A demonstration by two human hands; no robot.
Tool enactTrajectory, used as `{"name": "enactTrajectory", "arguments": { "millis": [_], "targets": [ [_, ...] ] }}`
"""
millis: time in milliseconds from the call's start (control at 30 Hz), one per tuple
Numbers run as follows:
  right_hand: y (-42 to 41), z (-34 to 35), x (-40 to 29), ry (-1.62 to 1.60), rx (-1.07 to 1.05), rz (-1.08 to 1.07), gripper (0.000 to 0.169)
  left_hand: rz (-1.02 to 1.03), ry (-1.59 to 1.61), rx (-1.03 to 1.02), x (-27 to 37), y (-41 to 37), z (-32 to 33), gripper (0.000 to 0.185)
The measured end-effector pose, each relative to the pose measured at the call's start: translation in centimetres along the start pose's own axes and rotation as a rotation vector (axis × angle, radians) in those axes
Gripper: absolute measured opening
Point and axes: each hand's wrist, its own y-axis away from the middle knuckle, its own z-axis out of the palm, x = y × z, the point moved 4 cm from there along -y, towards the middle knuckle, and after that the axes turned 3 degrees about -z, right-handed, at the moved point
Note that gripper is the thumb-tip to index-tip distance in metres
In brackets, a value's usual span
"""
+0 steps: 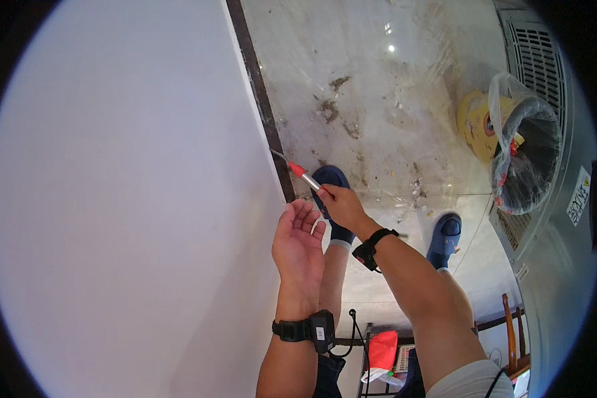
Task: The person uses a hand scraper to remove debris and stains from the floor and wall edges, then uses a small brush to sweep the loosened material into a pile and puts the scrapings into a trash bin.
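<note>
My right hand (346, 206) is closed around a slim hand tool (308, 178) with a silver and red handle. The tool's thin metal tip meets the dark baseboard (258, 94) where it joins the white wall (144, 189). Palm up, my left hand (301, 239) is held beside the wall with loosely curled fingers and nothing in it. Dark dirt patches (329, 110) and small pale debris (417, 188) lie on the glossy floor tiles. I wear a black strapped device on each wrist.
A yellow bin (472, 124) lined with a clear plastic bag stands at the right, by a metal appliance (552, 278) with vent grilles. My feet in blue slippers (445, 236) are on the floor. A rack holding a red bag (382, 350) and a wooden chair (510, 333) are at the bottom.
</note>
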Motion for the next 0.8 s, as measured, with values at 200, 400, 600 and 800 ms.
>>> {"name": "enactTrajectory", "arguments": {
  "millis": [200, 400, 600, 800],
  "targets": [
    [-7.5, -2.0, -4.6, 0.123, 0.168, -0.14, 0.034, -0.004, -0.013, 0.014, 0.3, -0.5, -0.3, 0.02],
    [-4.7, -1.6, -3.3, 0.11, 0.075, -0.072, 0.032, -0.004, 0.004, 0.003, 1.1, -0.6, 0.0, 0.019],
    [-6.5, -2.2, -4.2, 0.118, 0.097, -0.107, 0.028, -0.025, -0.002, -0.01, 0.9, -0.9, 0.1, 0.019],
    [-6.7, -2.4, -4.6, 0.088, 0.082, -0.088, 0.03, -0.018, 0.016, -0.016, 1.2, -1.0, 0.3, 0.02]
  ]
}}
